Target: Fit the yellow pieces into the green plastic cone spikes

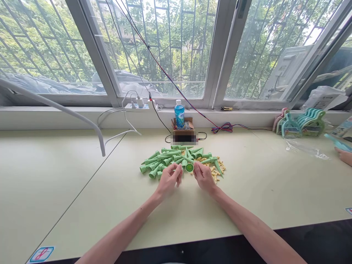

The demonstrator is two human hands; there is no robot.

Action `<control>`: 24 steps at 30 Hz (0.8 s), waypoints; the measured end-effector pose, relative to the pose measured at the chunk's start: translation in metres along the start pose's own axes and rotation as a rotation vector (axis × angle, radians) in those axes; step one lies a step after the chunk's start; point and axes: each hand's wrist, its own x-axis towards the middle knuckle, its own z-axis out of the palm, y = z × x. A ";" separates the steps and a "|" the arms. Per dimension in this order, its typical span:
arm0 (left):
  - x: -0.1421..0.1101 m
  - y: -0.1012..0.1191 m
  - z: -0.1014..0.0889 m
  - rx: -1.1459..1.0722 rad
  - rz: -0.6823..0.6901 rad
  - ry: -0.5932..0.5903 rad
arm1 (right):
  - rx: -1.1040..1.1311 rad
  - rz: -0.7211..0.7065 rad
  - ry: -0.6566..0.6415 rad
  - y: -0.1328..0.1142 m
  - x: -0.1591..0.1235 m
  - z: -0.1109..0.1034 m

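A heap of green plastic cone spikes lies on the pale table, with several small yellow pieces at its right side. My right hand pinches one green cone by its wide end, the open mouth facing me. My left hand is just left of it, fingers curled together in a pinch; what they hold is too small to name. Both hands sit at the near edge of the heap.
Behind the heap stands a small cardboard box with a blue bottle. Cables and a power strip run along the windowsill. A white bent tube crosses the left. Coloured plastic items and another person's hand are at the right.
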 end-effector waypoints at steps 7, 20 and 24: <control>0.004 -0.002 -0.002 -0.205 -0.246 -0.239 | -0.094 -0.167 -0.160 -0.003 -0.002 -0.002; -0.003 -0.004 -0.001 0.173 0.108 -0.131 | -0.096 -0.057 -0.150 0.000 -0.002 0.001; -0.003 -0.010 0.000 0.385 0.370 -0.041 | -0.089 -0.002 -0.119 0.000 -0.001 0.002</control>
